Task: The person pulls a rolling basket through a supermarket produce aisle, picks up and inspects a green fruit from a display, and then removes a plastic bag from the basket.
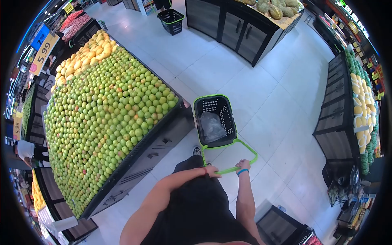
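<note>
Gripping the green loop handle (239,157) w/ both hands: left hand (212,170) fingers closed round its near left end, right hand (243,165) closed on the near bar, blue band at the wrist. The basket (215,121) sits on the floor (261,94) at 12 o'clock from the hands, just beside the fruit stand's dark base (157,149) at 10 o'clock. Black plastic mesh walls, green rim, boxy shape; inside, a crumpled clear bag (212,125). Probably light and stiff, rolls or drags easy; handle is the thin, smooth place to hold. Round green fruit (106,118) piled in a slope at 10 o'clock, yellow ones beyond
</note>
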Action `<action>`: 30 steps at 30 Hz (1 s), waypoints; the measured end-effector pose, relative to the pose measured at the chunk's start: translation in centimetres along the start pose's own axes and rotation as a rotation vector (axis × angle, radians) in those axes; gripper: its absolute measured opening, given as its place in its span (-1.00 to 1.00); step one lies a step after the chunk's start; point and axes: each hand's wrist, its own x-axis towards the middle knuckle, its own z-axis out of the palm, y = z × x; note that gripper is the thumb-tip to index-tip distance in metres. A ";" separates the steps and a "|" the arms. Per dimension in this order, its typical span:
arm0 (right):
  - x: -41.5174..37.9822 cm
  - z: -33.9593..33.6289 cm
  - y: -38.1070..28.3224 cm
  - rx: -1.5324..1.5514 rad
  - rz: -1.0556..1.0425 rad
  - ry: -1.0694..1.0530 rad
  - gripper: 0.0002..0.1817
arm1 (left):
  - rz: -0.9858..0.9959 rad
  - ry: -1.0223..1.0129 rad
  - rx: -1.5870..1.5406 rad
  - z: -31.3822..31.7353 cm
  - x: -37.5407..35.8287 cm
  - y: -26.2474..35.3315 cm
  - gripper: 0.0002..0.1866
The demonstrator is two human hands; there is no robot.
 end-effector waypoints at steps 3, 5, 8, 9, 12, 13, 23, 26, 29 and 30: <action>0.8 1.1 -1.3 -0.022 -0.001 -0.032 -0.85 | 0.034 0.003 0.014 -1.8 1.1 -0.2 -0.31; 1.4 2.1 -2.4 -0.042 -0.006 -0.063 -0.82 | -0.002 -0.174 0.082 -3.9 1.9 -0.2 -0.31; 1.6 4.6 -4.1 -0.076 0.010 -0.034 -0.82 | 0.076 -0.181 -0.048 -5.7 2.9 -1.6 -0.37; 1.3 5.5 -4.6 -0.106 0.006 -0.036 -0.84 | 0.083 -0.172 -0.054 -5.8 3.6 -2.2 -0.37; 2.2 7.4 -5.7 -0.151 0.009 -0.047 -0.87 | 0.191 -0.157 -0.047 -6.9 5.3 -3.3 -0.40; 2.7 7.9 -6.2 -0.156 0.023 -0.058 -0.87 | 0.176 -0.184 -0.047 -7.5 5.6 -3.3 -0.41; 5.6 15.3 -9.5 -0.270 0.023 -0.092 -0.86 | 0.140 -0.025 -0.133 -13.8 5.6 -2.7 -0.48; 5.5 17.6 -10.8 -0.333 0.000 -0.091 -0.86 | 0.128 0.019 -0.115 -14.8 6.9 -2.8 -0.47; 6.6 20.0 -12.6 -0.307 0.025 -0.102 -0.84 | 0.112 0.058 -0.086 -16.3 8.7 -2.3 -0.47; 7.2 20.5 -13.2 -0.330 0.011 -0.114 -0.85 | 0.102 0.052 -0.090 -16.5 9.5 -2.2 -0.46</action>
